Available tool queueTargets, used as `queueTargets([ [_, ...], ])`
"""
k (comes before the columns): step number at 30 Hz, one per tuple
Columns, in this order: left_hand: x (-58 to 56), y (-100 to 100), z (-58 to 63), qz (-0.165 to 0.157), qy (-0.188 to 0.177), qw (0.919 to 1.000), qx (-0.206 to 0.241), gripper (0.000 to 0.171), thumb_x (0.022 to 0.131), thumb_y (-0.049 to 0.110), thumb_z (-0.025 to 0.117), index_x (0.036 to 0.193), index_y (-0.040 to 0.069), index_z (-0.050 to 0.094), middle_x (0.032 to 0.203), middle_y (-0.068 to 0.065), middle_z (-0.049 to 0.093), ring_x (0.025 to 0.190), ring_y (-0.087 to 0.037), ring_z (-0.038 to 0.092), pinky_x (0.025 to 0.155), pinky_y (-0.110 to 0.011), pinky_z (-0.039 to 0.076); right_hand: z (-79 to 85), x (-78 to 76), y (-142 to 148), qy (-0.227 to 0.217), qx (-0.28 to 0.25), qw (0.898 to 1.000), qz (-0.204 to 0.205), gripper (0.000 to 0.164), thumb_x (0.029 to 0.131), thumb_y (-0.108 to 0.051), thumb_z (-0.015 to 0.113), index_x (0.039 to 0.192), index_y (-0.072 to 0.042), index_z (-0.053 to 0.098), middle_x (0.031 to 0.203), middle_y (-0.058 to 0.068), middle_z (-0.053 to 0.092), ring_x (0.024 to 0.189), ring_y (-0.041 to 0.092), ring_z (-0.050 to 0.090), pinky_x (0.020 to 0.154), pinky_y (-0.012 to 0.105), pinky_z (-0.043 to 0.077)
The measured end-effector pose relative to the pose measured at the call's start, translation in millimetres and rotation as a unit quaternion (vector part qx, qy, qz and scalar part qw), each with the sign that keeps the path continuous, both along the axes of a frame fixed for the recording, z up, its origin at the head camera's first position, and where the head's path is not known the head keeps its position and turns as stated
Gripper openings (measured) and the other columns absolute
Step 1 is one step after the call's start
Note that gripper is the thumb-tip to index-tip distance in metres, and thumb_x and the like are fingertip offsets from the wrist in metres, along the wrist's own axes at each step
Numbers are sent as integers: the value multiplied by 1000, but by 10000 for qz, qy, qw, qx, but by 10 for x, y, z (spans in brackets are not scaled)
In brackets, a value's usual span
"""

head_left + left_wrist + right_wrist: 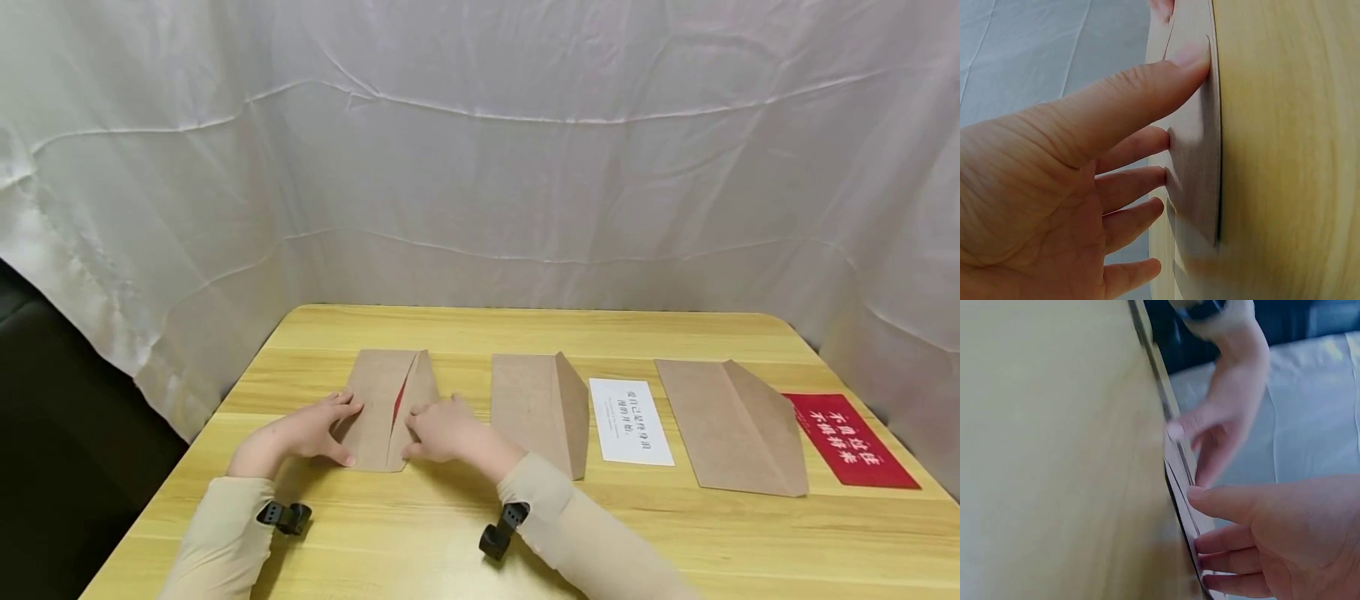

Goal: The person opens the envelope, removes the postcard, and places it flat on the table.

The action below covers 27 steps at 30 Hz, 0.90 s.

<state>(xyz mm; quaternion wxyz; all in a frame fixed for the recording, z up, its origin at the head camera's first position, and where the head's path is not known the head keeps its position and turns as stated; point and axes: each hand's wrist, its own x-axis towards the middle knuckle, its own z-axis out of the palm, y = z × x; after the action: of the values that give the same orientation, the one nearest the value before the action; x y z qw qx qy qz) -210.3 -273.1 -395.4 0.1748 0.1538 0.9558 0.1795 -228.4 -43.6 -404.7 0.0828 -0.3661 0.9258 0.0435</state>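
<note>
A brown paper envelope (372, 392) lies at the left of the table, its flap (426, 392) on the right side. Through the slit between flap and body a strip of red card (399, 403) shows; the rest of it is hidden. My left hand (311, 429) rests its thumb and fingertips on the envelope's left part, fingers spread. In the left wrist view the thumb (1147, 87) presses near the envelope's edge. My right hand (453, 432) touches the flap with thumb and fingertips, and the right wrist view has these fingers (1232, 561) fairly straight against the paper.
Right of the hands lies a second brown envelope (525, 408) with its flap unfolded. Beyond it come a white printed card (626, 417), a third envelope (712, 425) and a red printed card (862, 467) partly under that envelope. A pale curtain (525, 167) hangs behind the wooden table (390, 542).
</note>
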Motion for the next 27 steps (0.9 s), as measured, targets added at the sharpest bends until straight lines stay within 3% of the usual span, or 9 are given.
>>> queueTargets([
  [3,-14,1,-25,-57,28,10000,17,93,72,35,84,144,-5,41,153,-36,23,141,-55,20,112,-64,25,-17,-162,12,-353,-130,9988,-309,55,90,-57,59,132,-20,58,151,-4,45,136,19,48,114,58,29],
  [6,-25,12,-47,-63,6,10000,48,93,72,35,84,145,-4,41,154,-35,23,142,-54,20,112,-64,25,-50,-311,30,-678,-191,9959,-563,78,87,-59,62,150,-21,39,160,-4,30,146,17,33,118,58,22],
  [11,-28,24,-57,-8,-14,10000,35,93,72,35,84,145,-3,40,154,-34,22,142,-54,20,112,-63,25,-119,-490,71,-1120,-454,9903,-680,97,80,-65,65,156,-20,24,164,-3,15,152,15,17,121,56,14],
  [20,10,159,-40,73,160,9996,-242,92,79,38,77,145,-10,35,154,-34,24,141,-51,27,113,-58,30,-129,-517,110,-1199,-671,9885,-625,102,78,-67,66,157,-20,21,165,-2,12,153,16,12,122,56,10],
  [27,25,373,-69,130,217,9994,-239,88,85,39,69,146,-12,31,155,-34,22,144,-47,24,116,-56,27,-125,-504,99,-1162,-663,9893,-586,101,79,-68,64,157,-20,20,165,-3,12,153,14,12,122,55,11],
])
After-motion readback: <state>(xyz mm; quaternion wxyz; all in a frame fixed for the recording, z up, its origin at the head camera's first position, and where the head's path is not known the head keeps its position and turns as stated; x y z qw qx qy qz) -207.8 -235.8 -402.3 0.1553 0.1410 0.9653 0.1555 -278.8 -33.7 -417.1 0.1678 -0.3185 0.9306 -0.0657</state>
